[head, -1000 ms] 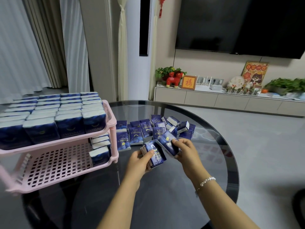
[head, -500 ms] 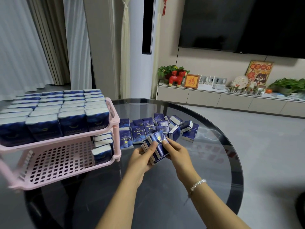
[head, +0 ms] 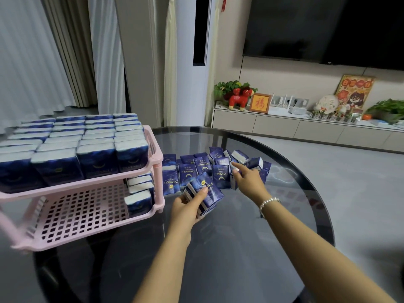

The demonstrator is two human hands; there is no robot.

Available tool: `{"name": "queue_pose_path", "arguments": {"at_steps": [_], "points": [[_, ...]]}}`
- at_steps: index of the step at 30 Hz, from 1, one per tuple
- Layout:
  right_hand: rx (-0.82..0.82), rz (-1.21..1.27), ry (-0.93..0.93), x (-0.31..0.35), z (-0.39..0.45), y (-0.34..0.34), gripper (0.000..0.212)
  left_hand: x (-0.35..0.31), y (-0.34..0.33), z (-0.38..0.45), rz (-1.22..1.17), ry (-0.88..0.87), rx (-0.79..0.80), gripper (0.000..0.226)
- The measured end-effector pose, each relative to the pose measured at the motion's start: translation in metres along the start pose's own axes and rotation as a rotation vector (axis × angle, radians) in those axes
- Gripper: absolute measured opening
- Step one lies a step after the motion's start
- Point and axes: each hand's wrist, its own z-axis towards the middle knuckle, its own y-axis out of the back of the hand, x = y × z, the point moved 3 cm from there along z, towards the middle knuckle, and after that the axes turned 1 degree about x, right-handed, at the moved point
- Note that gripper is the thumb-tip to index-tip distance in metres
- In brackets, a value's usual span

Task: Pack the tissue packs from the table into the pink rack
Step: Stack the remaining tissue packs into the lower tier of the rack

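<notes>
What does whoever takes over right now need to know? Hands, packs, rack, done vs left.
Left hand: grips a small stack of tissue packs just above the glass table.
Right hand: fingers extended, reaching into the loose pile of packs on the table; holds nothing yet.
Pink rack: at the left of the table. Top shelf looks full of upright packs. Lower shelf has one short row of packs at its right end, the rest bare.
Done: top shelf.
Left: gather the pile, fill the lower shelf.
</notes>
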Motion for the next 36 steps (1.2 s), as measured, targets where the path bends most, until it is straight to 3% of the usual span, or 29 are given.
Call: {"name": "queue_pose_path", "arguments": {"at_steps": [3, 8, 13, 19, 23, 28, 32, 36], "points": [[0.098, -0.142, 0.038, 0.005, 0.005, 0.003, 0.033, 0.001, 0.001, 0.002, 0.013, 0.005, -0.004, 0.047], [0.073, -0.122, -0.002, 0.008, -0.009, 0.02, 0.029, 0.001, 0.001, -0.001, 0.034, 0.0, -0.003, 0.047], [0.062, 0.142, -0.083, -0.006, -0.031, 0.038, 0.013, 0.002, -0.001, -0.005, 0.071, -0.019, -0.005, 0.052], [0.179, 0.53, -0.01, 0.001, -0.08, 0.054, 0.026, -0.008, -0.002, -0.022, 0.14, -0.034, 0.043, 0.078], [0.209, 0.678, 0.022, 0.008, -0.105, 0.056, 0.039, -0.017, 0.004, -0.034, 0.183, -0.05, 0.078, 0.076], [0.303, 0.929, 0.051, 0.029, -0.13, 0.046, 0.047, -0.027, 0.017, -0.052, 0.247, -0.077, 0.094, 0.088], [0.362, 0.939, 0.102, 0.051, -0.146, 0.029, 0.043, -0.033, 0.03, -0.069, 0.246, -0.095, 0.117, 0.084], [0.384, 0.817, 0.178, 0.067, -0.159, 0.012, 0.039, -0.037, 0.047, -0.078, 0.296, -0.131, 0.093, 0.104]]}}
